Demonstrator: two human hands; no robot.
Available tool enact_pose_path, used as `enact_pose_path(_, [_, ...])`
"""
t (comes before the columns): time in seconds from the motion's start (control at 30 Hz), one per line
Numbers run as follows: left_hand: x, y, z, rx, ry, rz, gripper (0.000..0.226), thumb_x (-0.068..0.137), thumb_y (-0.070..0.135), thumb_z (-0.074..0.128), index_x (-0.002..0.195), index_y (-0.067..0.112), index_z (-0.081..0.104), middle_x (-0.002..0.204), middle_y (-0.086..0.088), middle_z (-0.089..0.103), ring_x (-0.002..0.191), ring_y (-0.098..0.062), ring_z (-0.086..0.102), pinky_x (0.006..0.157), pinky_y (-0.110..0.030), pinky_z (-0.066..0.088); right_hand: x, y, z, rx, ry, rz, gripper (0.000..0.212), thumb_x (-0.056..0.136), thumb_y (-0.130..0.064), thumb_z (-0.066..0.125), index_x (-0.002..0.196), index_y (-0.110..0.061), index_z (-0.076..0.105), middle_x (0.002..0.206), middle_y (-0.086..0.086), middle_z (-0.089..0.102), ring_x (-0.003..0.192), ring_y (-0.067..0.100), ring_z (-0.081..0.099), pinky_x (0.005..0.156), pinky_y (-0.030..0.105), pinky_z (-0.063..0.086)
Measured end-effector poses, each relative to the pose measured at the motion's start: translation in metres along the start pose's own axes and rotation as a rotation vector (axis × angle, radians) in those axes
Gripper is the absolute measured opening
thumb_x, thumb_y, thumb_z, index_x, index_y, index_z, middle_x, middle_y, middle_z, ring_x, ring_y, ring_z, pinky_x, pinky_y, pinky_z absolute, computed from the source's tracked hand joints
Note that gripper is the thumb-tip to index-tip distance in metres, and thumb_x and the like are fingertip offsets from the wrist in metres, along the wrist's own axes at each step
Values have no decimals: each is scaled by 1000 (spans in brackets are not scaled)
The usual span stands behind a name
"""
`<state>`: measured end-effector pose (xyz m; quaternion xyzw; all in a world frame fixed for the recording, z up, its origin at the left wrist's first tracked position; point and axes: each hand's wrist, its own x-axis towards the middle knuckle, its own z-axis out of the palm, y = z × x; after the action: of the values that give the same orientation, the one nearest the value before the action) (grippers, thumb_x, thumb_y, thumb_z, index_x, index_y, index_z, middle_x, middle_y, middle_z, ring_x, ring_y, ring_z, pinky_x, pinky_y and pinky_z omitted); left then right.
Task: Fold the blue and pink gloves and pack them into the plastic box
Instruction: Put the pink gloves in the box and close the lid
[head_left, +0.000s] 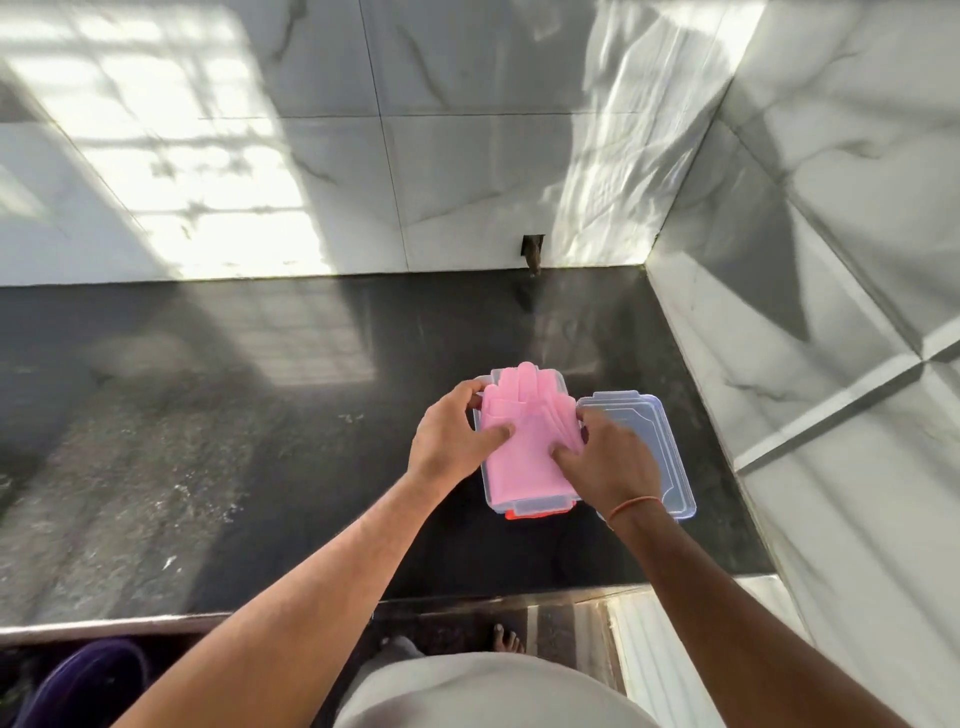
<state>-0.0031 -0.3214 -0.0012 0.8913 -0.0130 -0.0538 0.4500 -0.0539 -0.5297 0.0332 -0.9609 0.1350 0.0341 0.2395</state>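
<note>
A dark polished desk meets white marble-tiled walls with a small dark fitting at their base, a purple bucket standing on the floor below.

Plastic box interior hidden beneath pink gloves, blue gloves unseen, lid partly covered by right hand, purple object cut off at bottom edge

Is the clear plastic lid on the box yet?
No, the clear plastic lid lies on the dark counter right of the clear plastic box.
</note>
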Motion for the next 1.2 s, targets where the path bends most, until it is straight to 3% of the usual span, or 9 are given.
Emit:
enact_pose_path(0.17, [-3,0,1,146,8,21,76,86,61,81,151,34,52,140,13,53,125,-15,62,101,-44,59,-3,-4,3,-135,-20,-90,55,92,-40,74,140,-18,60,130,7,64,107,40,71,85,46,57])
enact_pose_path(0.3, [-2,-3,-12,280,-14,107,82,98,70,60,164,28,37,164,6,39,150,-24,41,116,-52,49,-5,-5,-9,-66,48,-118,73,92,-46,79,150,-13,51,138,9,57,120,37,62,99,51,55])
enact_pose_path(0.4, [5,5,-27,424,7,468,59,107,42,55,162,28,43,164,8,41,156,-21,35,125,-54,38,-16,-11,-19,2,202,-264,52,94,-37,79,137,-14,62,125,6,62,108,31,65,91,47,59])
enact_pose_path(0.53, [30,34,-34,624,-320,856,65,91,0,61,149,30,61,159,8,51,150,-24,43,122,-43,39,-36,-32,-17,-103,-35,-265,48,96,-38,74,138,-19,61,130,5,64,102,34,74,89,48,62])
enact_pose_path(0.63, [54,58,-28,754,-698,785,78,85,-12,56,151,28,62,157,8,53,144,-25,47,113,-48,49,-36,-41,-9,-261,-156,-230,57,99,-43,68,148,-19,51,141,7,62,112,36,73,95,46,59])
enact_pose_path(0.7, [68,66,-25,834,-808,701,83,86,-9,59,158,32,54,160,7,50,145,-26,44,117,-48,46,-29,-45,-8,-303,-180,-213,58,98,-42,69,146,-16,51,144,7,61,114,36,72,94,44,58])
enact_pose_path(0.87, [89,69,-14,893,-914,638,85,92,-1,67,164,38,45,163,5,48,148,-26,43,122,-48,40,-10,-47,3,-386,-298,-179,55,96,-41,72,141,-12,58,163,10,48,119,37,72,99,43,57])
enact_pose_path(1.0, [89,64,-5,920,-957,589,87,94,3,67,168,39,39,171,4,39,158,-23,33,127,-41,33,3,-47,22,-425,-366,-179,64,103,-34,64,158,-7,45,172,18,34,141,36,59,111,43,51])
enact_pose_path(1.2, [87,63,-5,932,-925,489,89,92,13,73,168,43,36,172,3,35,158,-23,35,124,-48,41,23,-43,33,-447,-448,-162,82,100,-32,71,166,-10,28,174,17,27,138,38,62,111,46,51])
